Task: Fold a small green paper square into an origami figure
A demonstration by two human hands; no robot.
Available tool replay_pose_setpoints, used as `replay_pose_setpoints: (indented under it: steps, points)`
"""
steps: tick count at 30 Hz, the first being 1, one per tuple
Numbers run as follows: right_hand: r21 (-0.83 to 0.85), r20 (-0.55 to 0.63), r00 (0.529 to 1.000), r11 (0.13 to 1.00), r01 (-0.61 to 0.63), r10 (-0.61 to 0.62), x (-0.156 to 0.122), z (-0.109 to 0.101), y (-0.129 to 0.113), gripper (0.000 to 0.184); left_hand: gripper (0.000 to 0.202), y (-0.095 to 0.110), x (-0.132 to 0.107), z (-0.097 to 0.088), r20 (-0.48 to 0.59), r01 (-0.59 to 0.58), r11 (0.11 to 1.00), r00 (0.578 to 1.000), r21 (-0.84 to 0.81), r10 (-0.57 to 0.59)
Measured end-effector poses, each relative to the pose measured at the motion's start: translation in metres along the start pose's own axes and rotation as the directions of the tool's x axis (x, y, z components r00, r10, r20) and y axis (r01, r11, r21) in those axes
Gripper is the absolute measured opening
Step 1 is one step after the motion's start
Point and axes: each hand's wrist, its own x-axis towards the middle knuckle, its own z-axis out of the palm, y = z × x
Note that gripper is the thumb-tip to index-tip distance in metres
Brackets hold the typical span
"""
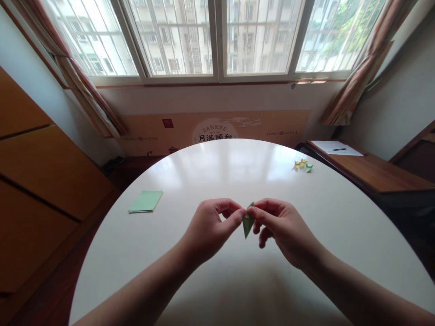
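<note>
Between my two hands, above the white round table (210,290), is a small folded piece of green paper (248,225) with its narrow point hanging down. My left hand (217,224) pinches its left side between thumb and index finger. From the other side, my right hand (278,224) pinches its upper part with thumb and fingertips, and the lower fingers curl loosely. The fingers hide part of the folds. Off to the left lies a stack of square paper (146,201), green on top.
Several small folded paper pieces (302,165), yellow and pale green, sit at the table's back right. Beyond the edge, a brown wooden table (374,170) carries a white sheet (336,148) and a dark pen (339,149). A printed box (146,131) stands under the window.
</note>
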Motion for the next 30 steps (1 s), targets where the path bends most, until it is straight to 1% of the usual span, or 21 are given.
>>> replay_pose_setpoints:
  steps: [4,8,15,19,26,30]
  points:
    - [-0.012,-0.011,1.000,1.000,0.012,-0.012,-0.0007,-0.0001,-0.0004,0.025,0.021,0.0007,-0.0011,-0.0003,-0.006,-0.027,0.999,1.000,0.045,0.027]
    - [-0.027,0.014,1.000,0.999,0.017,-0.017,-0.0015,-0.0009,-0.0001,0.025,0.020,0.0003,-0.0013,-0.0005,0.006,-0.014,0.997,1.000,0.073,0.014]
    - [0.036,0.062,0.998,0.999,-0.024,0.022,0.0015,-0.0039,-0.0009,0.023,0.020,0.0023,-0.0015,-0.0025,0.068,0.010,1.000,0.998,0.026,-0.012]
    - [0.029,0.062,0.998,1.000,-0.003,0.002,0.0018,-0.0042,-0.0014,0.024,0.020,0.0029,-0.0007,-0.0028,0.081,0.024,0.999,0.996,0.022,-0.026]
    - [-0.019,0.056,0.997,0.999,0.050,-0.049,-0.0004,-0.0003,-0.0003,0.027,0.023,0.0015,-0.0001,-0.0012,0.130,0.114,0.986,0.987,-0.122,-0.098]
    - [-0.109,0.054,0.993,0.988,0.111,-0.106,-0.0027,0.0015,0.0007,0.026,0.017,0.0001,0.0009,0.0025,0.104,0.126,0.976,0.989,-0.178,-0.108]
